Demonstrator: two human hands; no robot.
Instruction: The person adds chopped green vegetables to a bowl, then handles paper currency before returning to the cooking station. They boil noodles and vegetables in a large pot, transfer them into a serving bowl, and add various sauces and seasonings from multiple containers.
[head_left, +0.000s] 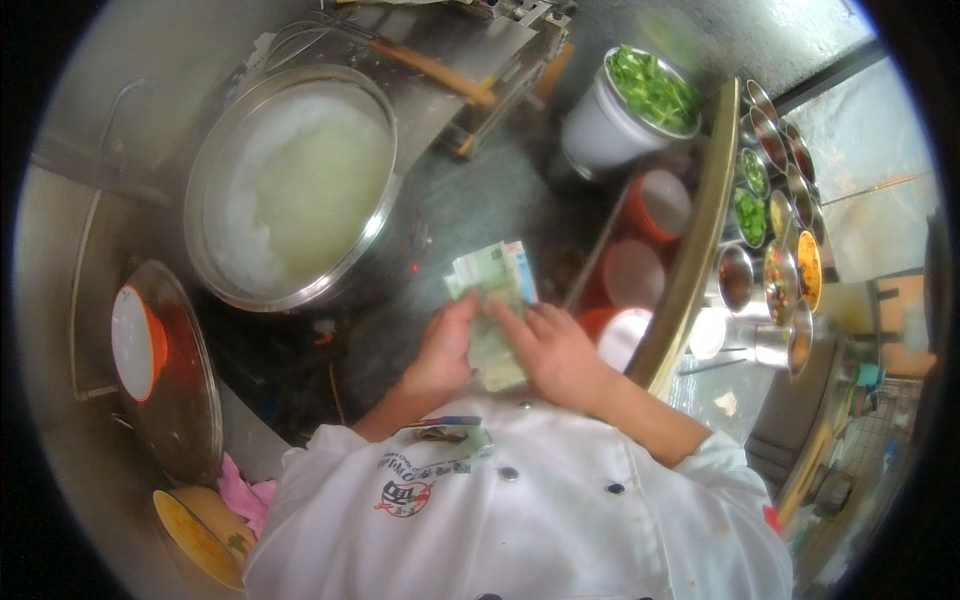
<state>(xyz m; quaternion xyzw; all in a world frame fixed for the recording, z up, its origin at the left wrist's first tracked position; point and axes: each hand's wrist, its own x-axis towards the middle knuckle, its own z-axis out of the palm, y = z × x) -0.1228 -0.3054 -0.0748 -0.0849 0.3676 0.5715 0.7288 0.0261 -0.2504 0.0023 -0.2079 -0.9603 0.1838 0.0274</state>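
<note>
A small bundle of banknotes (493, 360), mostly green with a blue-and-white one showing at its upper right, lies between my two hands in front of my chest. My left hand (444, 345) grips its left edge, with the thumb on top. From the other side my right hand (551, 349) holds it, fingers laid over the notes. Some fingertips are blurred. Below my hands, the pocket of a white chef's jacket (555, 495) holds a few small items that I cannot make out.
A large steel pot (386, 217) of cloudy, steaming liquid stands upper left. A wooden-handled tool (431, 67) lies behind it. Leafy greens fill a white bucket (600, 131) upper right. Stacked orange bowls (634, 274) and several steel ingredient containers (780, 281) flank a metal ledge (697, 247). An orange-and-white bowl (133, 343) rests left.
</note>
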